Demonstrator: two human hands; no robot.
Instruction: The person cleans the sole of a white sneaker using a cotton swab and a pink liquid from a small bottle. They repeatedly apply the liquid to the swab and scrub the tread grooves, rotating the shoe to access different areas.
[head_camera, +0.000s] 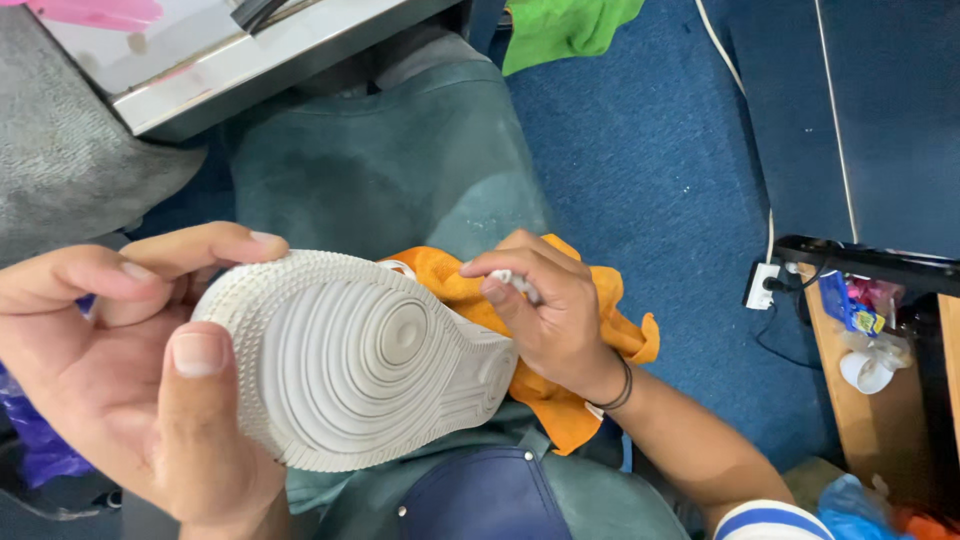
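The left hand (120, 370) cups a white sneaker (360, 360), sole up over the lap, fingers (200, 250) spread along its toe edge. The right hand (545, 310) fingers pinch a small white piece against an orange cloth (600, 330) at the heel. Blue carpet (650, 170) lies open alongside.

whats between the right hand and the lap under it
In the head view, an orange cloth lies between the right hand and the green-trousered lap; the shoe sole, held by the left hand, overlaps it.
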